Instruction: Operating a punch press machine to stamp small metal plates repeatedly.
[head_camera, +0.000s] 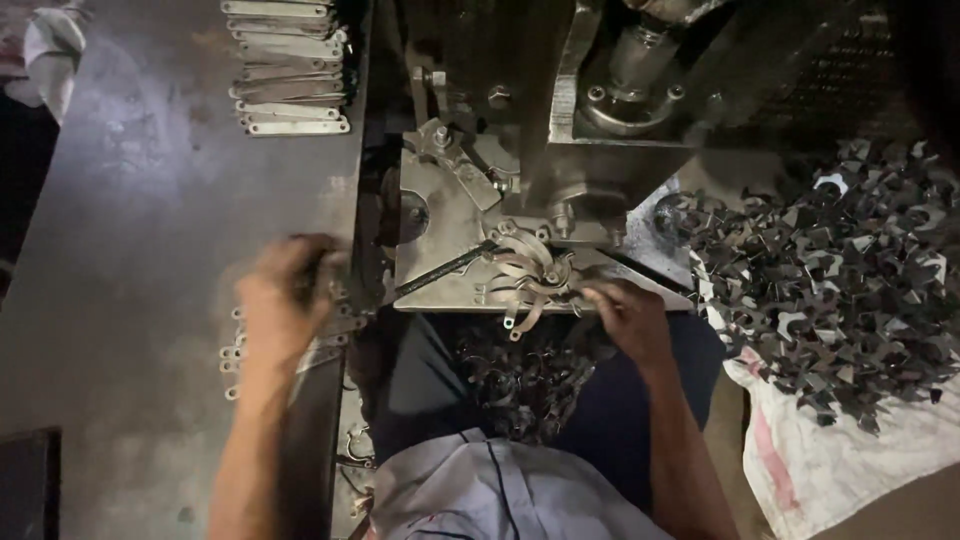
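The left hand (283, 300) is curled over flat metal strips (290, 345) at the table edge. A curved metal piece (525, 275) on the press plate (440, 215) is pinched by the right hand (625, 315). More curved pieces are piled just beside those fingers. Metal scraps (840, 270) are heaped on a white cloth (810, 460).

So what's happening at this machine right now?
A person sits at a metal press with a heap of curved metal pieces in their lap. The right hand rests at the edge of the press plate, touching the small cluster of curved stamped pieces lying there. The left hand is over a stack of flat metal strips on the bench edge; the grip is blurred. More strips sit stacked further back, and a pile of metal offcuts lies on a white cloth to the right.
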